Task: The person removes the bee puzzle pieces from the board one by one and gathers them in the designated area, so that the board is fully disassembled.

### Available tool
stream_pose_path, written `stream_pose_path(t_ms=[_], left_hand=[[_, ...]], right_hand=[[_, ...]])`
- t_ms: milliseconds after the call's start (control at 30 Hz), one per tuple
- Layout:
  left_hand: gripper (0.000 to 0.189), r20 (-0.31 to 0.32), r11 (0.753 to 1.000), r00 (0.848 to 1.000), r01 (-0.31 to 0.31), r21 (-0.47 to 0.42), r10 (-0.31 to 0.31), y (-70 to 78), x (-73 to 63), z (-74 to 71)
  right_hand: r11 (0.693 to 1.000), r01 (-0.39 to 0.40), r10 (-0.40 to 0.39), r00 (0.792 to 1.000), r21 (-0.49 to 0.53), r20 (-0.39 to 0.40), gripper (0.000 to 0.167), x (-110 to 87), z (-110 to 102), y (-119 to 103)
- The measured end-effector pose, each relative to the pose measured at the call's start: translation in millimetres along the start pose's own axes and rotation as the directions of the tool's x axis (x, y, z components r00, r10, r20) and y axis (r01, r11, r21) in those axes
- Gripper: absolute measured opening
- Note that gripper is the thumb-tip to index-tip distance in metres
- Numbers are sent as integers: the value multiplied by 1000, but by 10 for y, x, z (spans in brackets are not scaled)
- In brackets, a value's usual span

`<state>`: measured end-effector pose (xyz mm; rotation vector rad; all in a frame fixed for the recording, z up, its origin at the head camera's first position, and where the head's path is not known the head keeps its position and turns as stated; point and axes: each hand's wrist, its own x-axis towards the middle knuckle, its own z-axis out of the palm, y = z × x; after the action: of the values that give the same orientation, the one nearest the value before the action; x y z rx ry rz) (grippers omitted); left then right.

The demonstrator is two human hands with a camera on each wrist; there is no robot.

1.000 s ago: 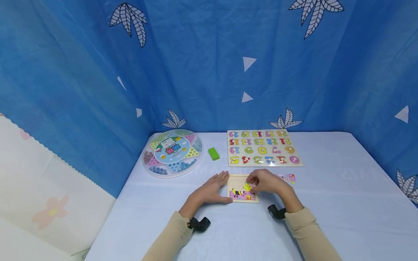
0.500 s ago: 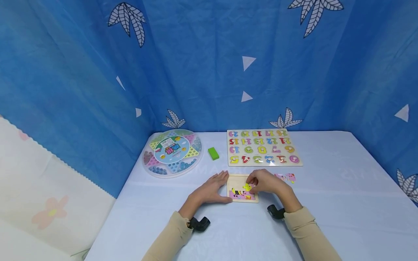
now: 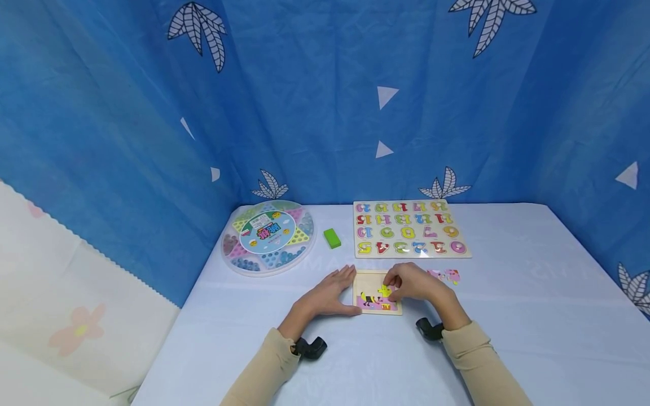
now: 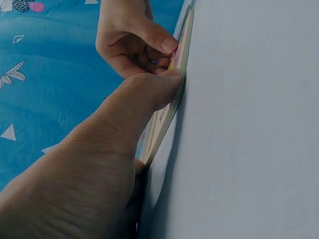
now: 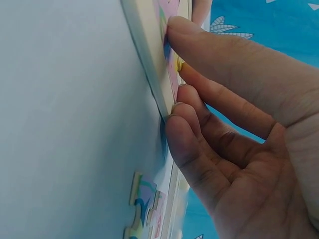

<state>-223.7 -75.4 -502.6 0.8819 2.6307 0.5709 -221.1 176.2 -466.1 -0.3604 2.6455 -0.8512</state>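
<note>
A small wooden puzzle tray [image 3: 365,276] lies before the person, partly filled with a bee picture on pink. The left hand [image 3: 330,294] rests along its left side, fingers extended at the far corner and thumb on the near corner. From the right, the right hand [image 3: 410,282] reaches over the tray with bent fingers. Its thumb and index finger pinch at a yellow-and-pink puzzle piece [image 3: 384,291] inside the frame, partly covered by the fingers. In the right wrist view, the thumb [image 5: 185,26] presses on the picture and other fingertips touch the tray's rim [image 5: 157,94].
Loose puzzle pieces [image 3: 449,276] lie right of the tray, behind the right hand. Farther back stand a number puzzle board [image 3: 408,230], a green block [image 3: 332,238] and a round marble game box [image 3: 269,237]. A blue curtain [image 3: 325,113] hangs behind the white table [image 3: 508,316].
</note>
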Motion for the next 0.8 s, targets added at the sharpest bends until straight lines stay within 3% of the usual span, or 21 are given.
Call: stream_pose_path(t_ms=[800], left_hand=[[100,-6,1000,1000,-10,4,10,-9,-6,2]], right_hand=[[1000,9,-9,1000,12,21,23,-20,-42,-35]])
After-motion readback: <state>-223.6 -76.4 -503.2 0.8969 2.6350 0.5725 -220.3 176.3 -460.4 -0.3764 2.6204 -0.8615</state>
